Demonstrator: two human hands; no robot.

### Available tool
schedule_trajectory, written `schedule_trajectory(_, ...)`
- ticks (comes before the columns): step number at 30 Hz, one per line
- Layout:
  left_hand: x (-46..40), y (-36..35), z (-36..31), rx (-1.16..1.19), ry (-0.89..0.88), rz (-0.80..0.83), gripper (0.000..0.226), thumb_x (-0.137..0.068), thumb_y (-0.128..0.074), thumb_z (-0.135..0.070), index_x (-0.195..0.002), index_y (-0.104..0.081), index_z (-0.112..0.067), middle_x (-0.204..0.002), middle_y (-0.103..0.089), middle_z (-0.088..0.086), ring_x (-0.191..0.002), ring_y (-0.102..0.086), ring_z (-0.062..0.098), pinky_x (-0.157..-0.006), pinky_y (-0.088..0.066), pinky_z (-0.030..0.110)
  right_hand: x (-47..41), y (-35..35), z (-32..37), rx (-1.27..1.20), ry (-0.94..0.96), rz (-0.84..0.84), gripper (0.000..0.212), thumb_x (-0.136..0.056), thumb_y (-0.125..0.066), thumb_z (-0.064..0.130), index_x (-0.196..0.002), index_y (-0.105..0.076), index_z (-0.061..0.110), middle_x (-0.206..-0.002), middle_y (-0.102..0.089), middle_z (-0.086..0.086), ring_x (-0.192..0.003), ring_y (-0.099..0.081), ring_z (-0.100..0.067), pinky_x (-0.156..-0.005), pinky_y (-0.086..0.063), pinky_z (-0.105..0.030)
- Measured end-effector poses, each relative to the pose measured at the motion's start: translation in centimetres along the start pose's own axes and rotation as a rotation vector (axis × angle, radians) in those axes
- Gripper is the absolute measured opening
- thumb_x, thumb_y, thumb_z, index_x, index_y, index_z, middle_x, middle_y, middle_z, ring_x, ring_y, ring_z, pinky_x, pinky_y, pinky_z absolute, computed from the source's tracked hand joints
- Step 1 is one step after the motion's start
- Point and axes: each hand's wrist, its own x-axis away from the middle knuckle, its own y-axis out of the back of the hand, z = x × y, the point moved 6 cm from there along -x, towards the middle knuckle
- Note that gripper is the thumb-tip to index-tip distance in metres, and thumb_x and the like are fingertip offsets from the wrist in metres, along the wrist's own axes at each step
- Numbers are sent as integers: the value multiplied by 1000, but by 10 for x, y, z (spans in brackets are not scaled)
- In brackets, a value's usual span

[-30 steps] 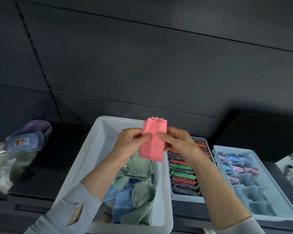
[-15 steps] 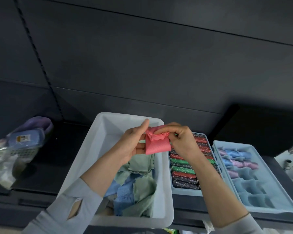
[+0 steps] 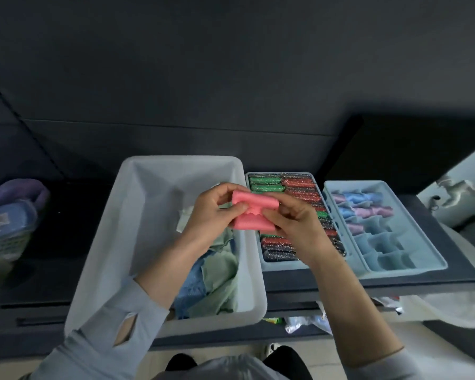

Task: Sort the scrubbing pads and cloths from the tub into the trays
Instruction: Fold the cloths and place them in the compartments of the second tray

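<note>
A pink cloth point(image 3: 251, 222), folded into a small bundle, is held between both hands above the right rim of the white tub point(image 3: 137, 215). My left hand point(image 3: 211, 212) pinches its left side and my right hand point(image 3: 294, 220) grips its right side. Green and blue cloths point(image 3: 217, 281) lie crumpled in the tub's near end. To the right, a tray point(image 3: 283, 266) holds rows of glittery scrubbing pads in green, red and dark colours. Further right, a light blue divided tray point(image 3: 412, 267) holds rolled blue and purple cloths at its far end.
A basket point(image 3: 3, 237) with a blue package and a purple item sits at the far left. The dark shelf's front edge point(image 3: 395, 286) runs below the trays. Packaged items point(image 3: 302, 323) lie on a lower level. A dark wall stands behind everything.
The pink cloth went from hanging long and upright to being folded in half, then into a compact bundle. My view has tilted down, so tub and trays sit higher in view.
</note>
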Motion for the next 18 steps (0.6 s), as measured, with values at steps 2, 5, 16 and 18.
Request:
schedule_trajectory(2,3,-21,8,78,137,93,26,-88,-64,-5,-104,-68,-25,-103,-72,1,-97,-70,19,-78,-60,36,6,20,-6,-37,35,-44,28,-87,-61,-2,-111,-70,10,-102,-74,-10,-91,-70,-24,-75,-60,-36)
schedule_trajectory(5,9,-55,18,247,309,185,26,-90,-64,-12,-116,-64,-12,-108,-71,14,-99,-70,26,-85,-58,34,14,52,-13,3,82,-95,34,-86,-60,-10,-97,-77,18,-100,-74,-9,-94,-69,-25,-78,-58,-35)
schedule_trajectory(16,-5,-203,38,-59,169,213,32,-85,-67,2,-110,-69,-17,-105,-70,3,-94,-70,12,-75,-57,22,58,204,-26,-39,-232,28,24,-97,-58,18,-115,-65,5,-113,-68,-20,-100,-69,-32,-87,-57,-38)
schedule_trajectory(18,-10,-229,44,-187,112,230,32,-83,-70,-1,-106,-70,-24,-102,-72,-6,-94,-69,10,-79,-57,24,64,230,-32,68,-276,122,30,-92,-64,13,-119,-63,2,-111,-69,-21,-99,-69,-33,-87,-57,-36)
